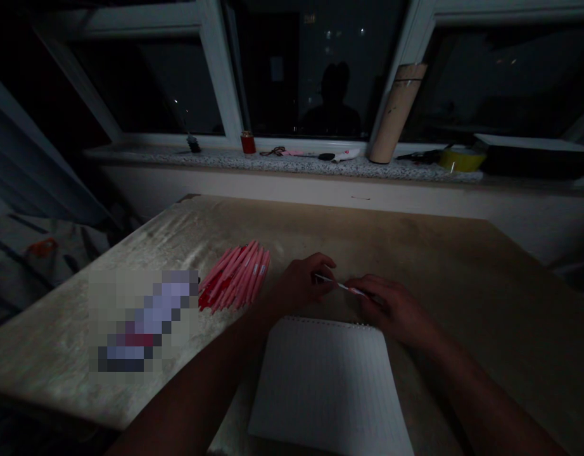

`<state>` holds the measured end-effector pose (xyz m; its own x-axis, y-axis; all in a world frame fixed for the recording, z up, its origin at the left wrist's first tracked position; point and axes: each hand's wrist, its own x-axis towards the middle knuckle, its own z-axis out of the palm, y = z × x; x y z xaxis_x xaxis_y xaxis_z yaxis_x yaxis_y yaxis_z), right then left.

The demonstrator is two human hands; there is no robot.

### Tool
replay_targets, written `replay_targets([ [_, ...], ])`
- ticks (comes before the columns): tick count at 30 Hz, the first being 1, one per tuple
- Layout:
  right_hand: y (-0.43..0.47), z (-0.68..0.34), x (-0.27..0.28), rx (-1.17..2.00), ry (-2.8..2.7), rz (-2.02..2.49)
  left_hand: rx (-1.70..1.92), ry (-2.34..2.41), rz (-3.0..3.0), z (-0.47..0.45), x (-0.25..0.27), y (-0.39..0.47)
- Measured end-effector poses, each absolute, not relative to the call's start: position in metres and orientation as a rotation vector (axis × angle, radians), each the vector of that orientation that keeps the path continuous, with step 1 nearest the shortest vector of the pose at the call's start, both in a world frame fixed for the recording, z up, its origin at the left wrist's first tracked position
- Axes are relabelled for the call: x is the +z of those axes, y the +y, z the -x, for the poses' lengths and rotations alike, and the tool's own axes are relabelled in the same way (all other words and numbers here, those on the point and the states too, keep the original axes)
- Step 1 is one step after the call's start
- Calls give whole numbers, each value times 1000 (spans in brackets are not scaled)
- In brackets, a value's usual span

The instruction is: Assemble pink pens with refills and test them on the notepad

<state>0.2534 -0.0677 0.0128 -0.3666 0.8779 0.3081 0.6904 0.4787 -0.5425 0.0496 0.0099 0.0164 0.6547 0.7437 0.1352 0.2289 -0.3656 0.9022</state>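
Observation:
Above the spiral notebook, both hands are at a thin, whitish stick-like thing, seen nearly edge-on and too dark to name. My left hand has its fingers curled round the left end. The right end, which shows a little red, lies between the fingers and thumb of my right hand. Lined white paper shows on the notebook, its spiral edge just below the hands. Left of my left hand is a pile of slim pink pen-like sticks, some red, a few with small white labels.
A pixelated patch hides a bluish thing on the table's left. Behind the table, the stone windowsill holds a tall cardboard tube, a roll of yellow tape, a red jar and a dark box.

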Motion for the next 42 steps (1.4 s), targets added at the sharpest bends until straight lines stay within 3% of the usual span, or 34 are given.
replay_targets([
  [7, -65, -259, 6, 401, -2074, 1356, 811, 744, -2021, -32, 24, 30],
  [14, -64, -263, 4, 370, -2070, 1409, 288, 956, -2519, -31, 1, 33],
  [17, -64, -264, 4, 366, -2069, 1421, 223, 932, -2686, -32, -2, 31],
  [27, -64, -264, 6, 328, -2047, 1496, 583, 880, -2556, -29, 17, 31],
  [42, -64, -264, 7, 345, -2051, 1495, 701, 828, -2597, -28, 16, 34],
])
